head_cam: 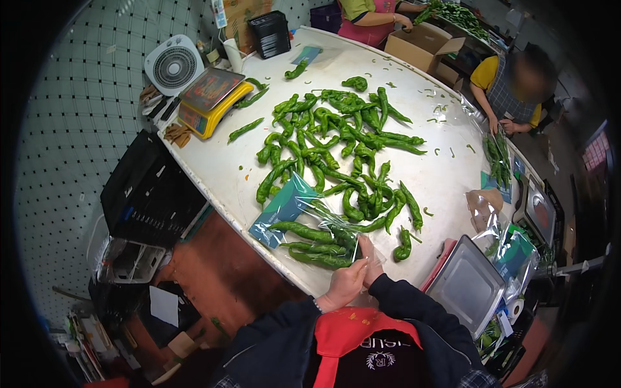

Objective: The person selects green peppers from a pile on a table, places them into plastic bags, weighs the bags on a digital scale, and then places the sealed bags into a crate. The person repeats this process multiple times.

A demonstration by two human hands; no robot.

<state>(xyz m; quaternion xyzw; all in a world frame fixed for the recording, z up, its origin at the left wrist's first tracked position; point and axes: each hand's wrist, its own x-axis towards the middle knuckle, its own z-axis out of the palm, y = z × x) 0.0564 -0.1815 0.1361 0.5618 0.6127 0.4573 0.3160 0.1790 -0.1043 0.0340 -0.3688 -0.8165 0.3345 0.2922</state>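
A clear plastic bag with a blue-green printed end (284, 211) lies at the near edge of the white table, several long green peppers (315, 248) inside it. My left hand (343, 283) pinches the gathered mouth of this bag. Close against it, my right hand (369, 262) also grips the bag's open end; its fingers are partly hidden behind plastic and the left hand. Just beyond the bag spreads a loose heap of curled green peppers (335, 145). One short bent pepper (402, 245) rests apart, to the right of my hands.
A yellow scale (213, 109) and a box fan (174, 65) stand at the left. To the right is a scale with a metal tray (466, 286). Across the table, a person in a checked apron (515, 92) holds bagged peppers (497, 157). Another person works by a cardboard box (418, 46).
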